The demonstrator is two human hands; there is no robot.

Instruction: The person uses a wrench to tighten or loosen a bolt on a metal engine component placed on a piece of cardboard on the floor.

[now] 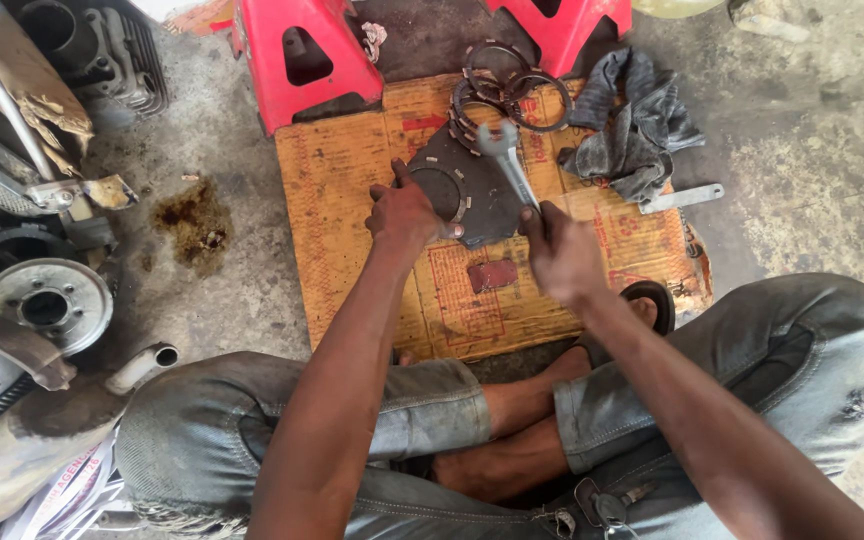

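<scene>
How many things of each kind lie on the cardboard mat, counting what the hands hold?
Wrenches: 2, one in the right hand at, one flat at
Dark metal plate: 1, under the left hand
Stack of toothed rings: 1; single rings too overlapped to count
Grey rag: 1
Small reddish piece: 1
Total: 6

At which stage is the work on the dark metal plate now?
Done: several ring-shaped plates already lie stacked on the cardboard behind the dark metal plate. In hand: the left hand presses the plate down, and the right hand grips a wrench whose head sits over the plate's far edge. Left: the plate itself is not lifted, and a second flat wrench lies unused beside the rag.
</scene>
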